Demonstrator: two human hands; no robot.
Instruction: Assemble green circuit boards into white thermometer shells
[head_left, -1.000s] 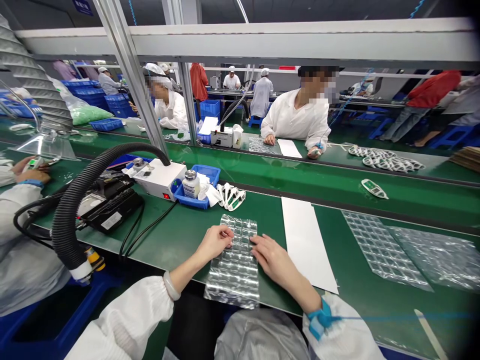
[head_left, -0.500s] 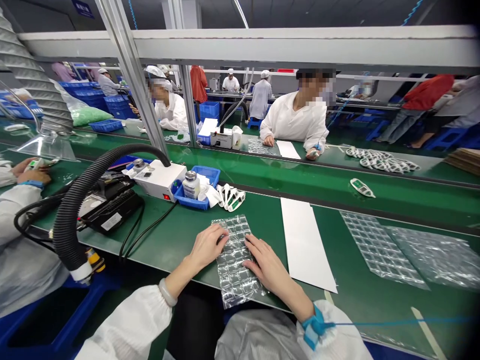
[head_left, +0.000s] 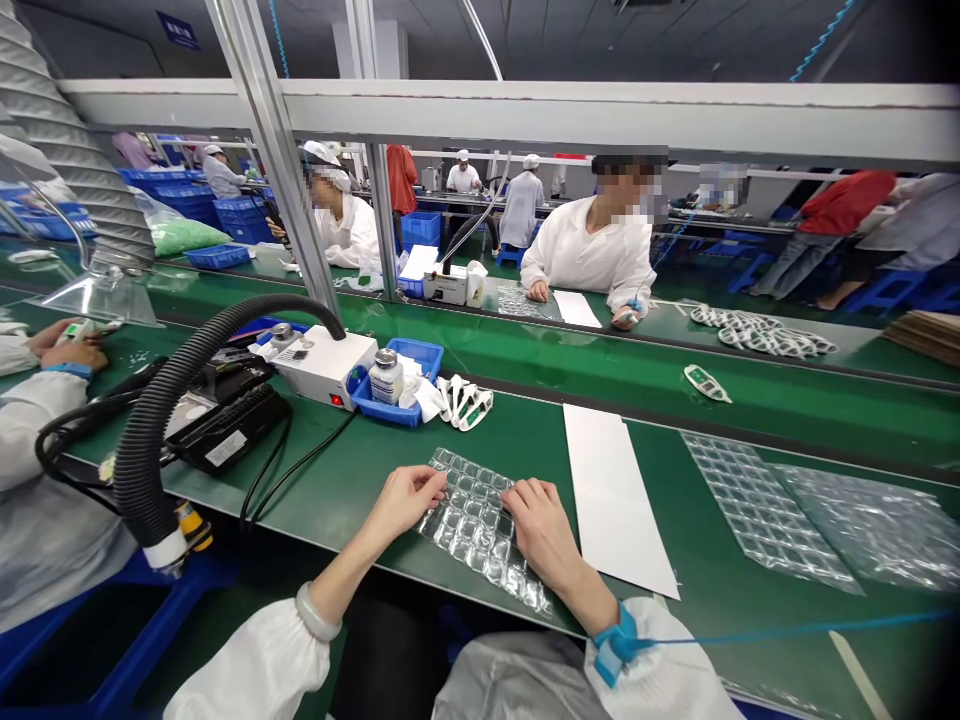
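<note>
Left of the white paper (head_left: 615,505), the clear pocketed sheet (head_left: 474,515) lies on the bench (head_left: 330,490), long axis slanting from far left to near right. Left hand (head_left: 407,498): fingertips clamped on the sheet's left edge. Right hand (head_left: 541,527), nearer the paper: fingers bent at its right edge; closure cannot be determined.

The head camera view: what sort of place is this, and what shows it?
Probably an electronics assembly workshop: a long green workbench, a white-coated worker opposite, and a white casing with what looks like a circuit board.
</note>
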